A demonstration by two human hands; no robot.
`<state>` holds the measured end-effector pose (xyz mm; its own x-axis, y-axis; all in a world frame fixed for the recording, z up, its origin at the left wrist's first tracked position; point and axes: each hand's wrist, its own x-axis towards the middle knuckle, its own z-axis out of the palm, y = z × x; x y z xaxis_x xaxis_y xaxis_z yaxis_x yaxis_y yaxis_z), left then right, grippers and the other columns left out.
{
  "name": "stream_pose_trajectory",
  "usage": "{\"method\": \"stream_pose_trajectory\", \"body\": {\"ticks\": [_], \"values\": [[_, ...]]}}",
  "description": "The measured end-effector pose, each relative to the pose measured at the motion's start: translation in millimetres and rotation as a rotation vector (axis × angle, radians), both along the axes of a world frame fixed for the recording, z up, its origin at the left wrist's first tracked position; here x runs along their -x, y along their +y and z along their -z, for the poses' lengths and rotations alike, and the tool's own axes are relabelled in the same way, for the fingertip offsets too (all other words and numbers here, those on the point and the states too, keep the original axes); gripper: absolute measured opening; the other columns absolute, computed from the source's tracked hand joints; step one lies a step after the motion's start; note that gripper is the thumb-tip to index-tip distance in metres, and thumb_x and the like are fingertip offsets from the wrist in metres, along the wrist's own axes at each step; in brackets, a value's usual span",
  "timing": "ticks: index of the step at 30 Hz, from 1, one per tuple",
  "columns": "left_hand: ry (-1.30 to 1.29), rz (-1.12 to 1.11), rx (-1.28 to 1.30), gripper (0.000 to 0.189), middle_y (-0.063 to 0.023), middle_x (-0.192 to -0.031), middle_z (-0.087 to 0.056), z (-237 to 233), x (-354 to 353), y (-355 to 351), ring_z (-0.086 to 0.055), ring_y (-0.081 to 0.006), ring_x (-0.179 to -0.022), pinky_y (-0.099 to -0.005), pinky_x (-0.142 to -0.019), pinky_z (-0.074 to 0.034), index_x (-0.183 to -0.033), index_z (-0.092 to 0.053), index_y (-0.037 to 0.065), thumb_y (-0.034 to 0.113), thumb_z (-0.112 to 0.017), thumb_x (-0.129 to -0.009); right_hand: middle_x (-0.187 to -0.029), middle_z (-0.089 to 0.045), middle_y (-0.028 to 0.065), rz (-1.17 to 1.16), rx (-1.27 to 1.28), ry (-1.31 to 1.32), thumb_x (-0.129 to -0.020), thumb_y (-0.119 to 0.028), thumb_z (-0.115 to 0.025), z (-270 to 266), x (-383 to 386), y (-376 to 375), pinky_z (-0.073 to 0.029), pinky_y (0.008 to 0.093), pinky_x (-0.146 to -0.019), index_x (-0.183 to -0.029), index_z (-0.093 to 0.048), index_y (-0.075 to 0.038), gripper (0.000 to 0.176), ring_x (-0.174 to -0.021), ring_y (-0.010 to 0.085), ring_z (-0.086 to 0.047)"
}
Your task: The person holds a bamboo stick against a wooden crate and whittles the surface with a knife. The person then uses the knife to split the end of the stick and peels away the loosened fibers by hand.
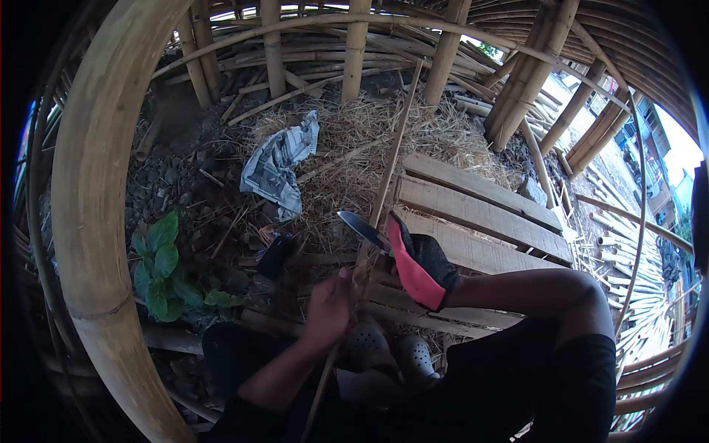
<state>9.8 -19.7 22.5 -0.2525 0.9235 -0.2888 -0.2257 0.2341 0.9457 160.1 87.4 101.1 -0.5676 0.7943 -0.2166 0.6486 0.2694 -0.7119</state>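
My right hand (419, 266), in a pink and black glove, is closed around the handle of a knife (360, 227). Its dark blade points up and to the left, crossing the long bamboo strip (396, 151). Bare and ungloved, my left hand (329, 314) grips that strip lower down, below the blade. The strip runs from the straw at the top, past both hands, to the bottom of the view between my legs. Around my left hand's fingertips the strip looks frayed.
A slatted wooden pallet (480, 221) lies right of the strip. Crumpled newspaper (281, 166) rests on straw (347, 177). A leafy plant (159, 266) grows at left beside a thick bamboo pole (96, 199). Bamboo posts (356, 52) stand behind. My perforated clogs (419, 358) are below.
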Motion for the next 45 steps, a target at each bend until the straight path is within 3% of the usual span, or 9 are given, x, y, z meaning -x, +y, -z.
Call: {"method": "stream_pose_trajectory", "body": {"ticks": [11, 16, 23, 25, 29, 31, 35, 37, 45], "values": [[0.018, 0.032, -0.040, 0.050, -0.0001, -0.055, -0.049, -6, 4, -1, -0.048, -0.0077, -0.043, -0.0263, -0.041, -0.037, -0.081, -0.058, 0.002, 0.041, -0.036, -0.105, -0.074, -0.066, 0.0162, -0.059, -0.101, -0.039, -0.097, -0.039, -0.046, 4, 4, 4, -0.048, 0.0414, -0.069, -0.091, -0.064, 0.000, 0.043, -0.072, 0.0333, -0.063], [0.168, 0.024, -0.133, 0.050, -0.0001, -0.057, -0.049, 1, 0, -4, -0.049, -0.0072, -0.049, -0.0280, -0.046, -0.038, -0.081, -0.057, 0.000, 0.039, -0.036, -0.105, -0.080, -0.066, 0.0158, -0.481, -0.486, -0.128, -0.099, -0.040, -0.041, 15, -4, 14, -0.048, 0.0410, -0.072, -0.131, -0.053, -0.013, 0.044, -0.075, 0.0342, -0.064], [0.368, 0.000, -0.231, 0.049, -0.0035, -0.057, -0.048, 9, -4, -2, -0.047, -0.0091, -0.058, -0.0338, -0.053, -0.039, -0.079, -0.054, -0.002, 0.036, -0.037, -0.105, -0.117, -0.063, 0.0166, -0.539, -0.155, -0.467, -0.102, -0.039, -0.032, 0, 6, 9, -0.048, 0.0381, -0.091, -0.154, -0.021, -0.021, 0.055, -0.103, 0.0320, -0.063], [0.351, 0.014, -0.198, 0.049, -0.0045, -0.058, -0.048, 11, -3, -3, -0.046, -0.0095, -0.058, -0.0345, -0.053, -0.040, -0.079, -0.054, -0.002, 0.036, -0.037, -0.105, -0.149, -0.038, 0.0148, -0.365, 0.229, 0.208, -0.103, -0.031, -0.029, 33, 1, 5, -0.036, 0.0313, -0.109, -0.155, -0.009, -0.012, 0.058, -0.135, 0.0242, -0.042], [0.332, 0.065, -0.169, 0.049, -0.0060, -0.059, -0.050, 16, -2, -6, -0.045, -0.0102, -0.058, -0.0362, -0.054, -0.040, -0.078, -0.054, -0.002, 0.035, -0.037, -0.105, -0.162, -0.002, 0.0097, -0.473, 0.488, 0.300, -0.105, -0.025, -0.022, 36, -9, 10, -0.013, 0.0297, -0.120, -0.154, 0.004, -0.006, 0.059, -0.148, 0.0164, -0.011], [0.328, 0.046, -0.207, 0.049, -0.0058, -0.058, -0.049, 15, -5, -6, -0.044, -0.0102, -0.058, -0.0359, -0.054, -0.040, -0.078, -0.054, -0.002, 0.034, -0.038, -0.105, -0.136, -0.050, 0.0185, -0.430, -0.004, 0.449, -0.104, -0.045, -0.026, 52, -6, 11, -0.045, 0.0303, -0.098, -0.140, -0.041, 0.001, 0.060, -0.123, 0.0222, -0.053], [0.316, 0.004, -0.303, 0.048, -0.0050, -0.056, -0.047, 13, -11, -8, -0.042, -0.0095, -0.058, -0.0348, -0.055, -0.038, -0.079, -0.055, -0.002, 0.034, -0.038, -0.105, -0.070, -0.058, 0.0066, 0.067, 0.771, 0.010, -0.093, -0.072, -0.033, 16, -9, 7, -0.045, 0.0293, -0.051, -0.079, -0.060, -0.010, 0.069, -0.061, 0.0180, -0.059], [0.280, 0.057, -0.217, 0.048, -0.0047, -0.055, -0.047, 16, -9, -13, -0.043, -0.0091, -0.055, -0.0332, -0.052, -0.038, -0.079, -0.055, -0.002, 0.035, -0.038, -0.105, -0.046, -0.027, -0.0047, 0.035, 1.103, 0.137, -0.077, -0.088, -0.039, 6, -11, 0, -0.021, 0.0291, -0.036, -0.054, -0.033, -0.019, 0.073, -0.036, 0.0097, -0.029], [0.021, 0.199, 0.150, 0.049, -0.0024, -0.053, -0.049, -18, -11, -22, -0.046, -0.0102, -0.038, -0.0263, -0.037, -0.037, -0.082, -0.052, 0.005, 0.047, -0.036, -0.103, -0.048, -0.033, -0.0040, 0.005, 1.444, 0.179, -0.076, -0.090, -0.036, 29, -24, 15, -0.026, 0.0258, -0.039, -0.056, -0.038, -0.019, 0.073, -0.039, 0.0092, -0.033]]}}
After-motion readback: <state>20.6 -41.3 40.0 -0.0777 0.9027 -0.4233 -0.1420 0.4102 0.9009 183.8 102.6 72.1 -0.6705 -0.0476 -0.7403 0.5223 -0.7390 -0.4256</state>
